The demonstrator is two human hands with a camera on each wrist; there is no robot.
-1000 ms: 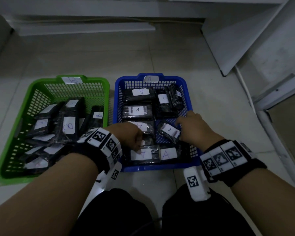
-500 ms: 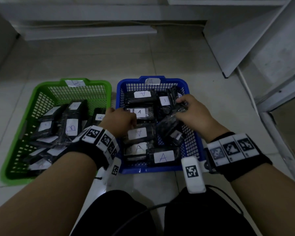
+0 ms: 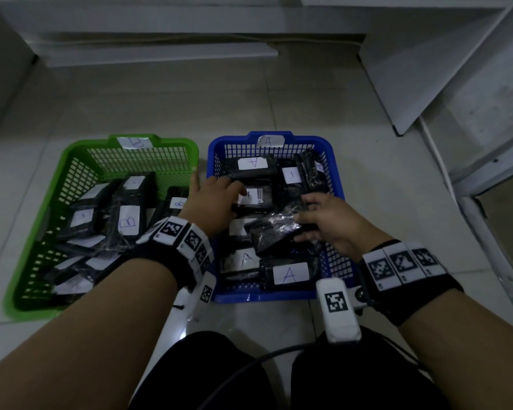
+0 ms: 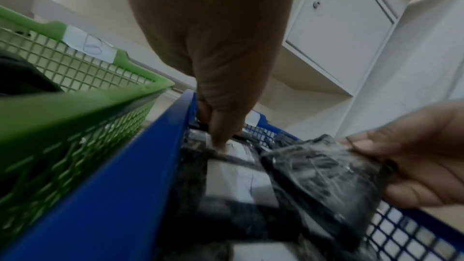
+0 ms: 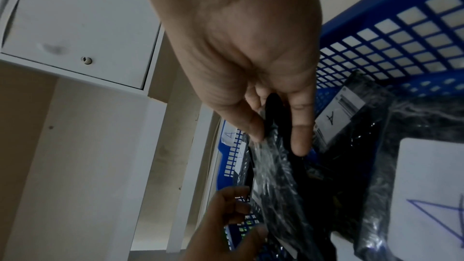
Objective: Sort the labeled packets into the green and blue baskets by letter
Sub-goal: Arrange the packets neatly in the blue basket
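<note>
Since a moment ago the right hand [image 3: 329, 223] has drawn back toward the person with a black packet in crinkled clear wrap [image 3: 274, 232], and the left hand [image 3: 211, 202] has pushed deeper into the blue basket. Nearest, both forearms reach out over dark-trousered knees, each wrist wrapped in a black band of white coded tags [image 3: 187, 241]. Just beyond them, the right hand's thumb and fingers pinch one end of that packet, which tilts above the other packets in the blue plastic mesh basket [image 3: 267, 295]; its label cannot be seen. From the right wrist view, the thumb and fingers [image 5: 300, 138] clamp the wrap's edge. The left hand lies with its fingers stretched forward and bent down, its fingertips [image 4: 220, 140] pressing on a wrapped packet with a white label [image 3: 255, 196] in the middle of the basket; whether it grips anything cannot be told. Around them lie more black packets with white labels marked A [image 3: 290, 273]. Just to the left, the green plastic mesh basket [image 3: 71, 161] holds black packets labelled B [image 3: 128, 223]. At the far rims, a paper tag marked A [image 3: 270, 141] sits on the blue basket and one marked B [image 3: 135, 142] on the green. Beyond lie pale floor tiles [image 3: 219, 96] and a white cabinet [image 3: 412, 69].
</note>
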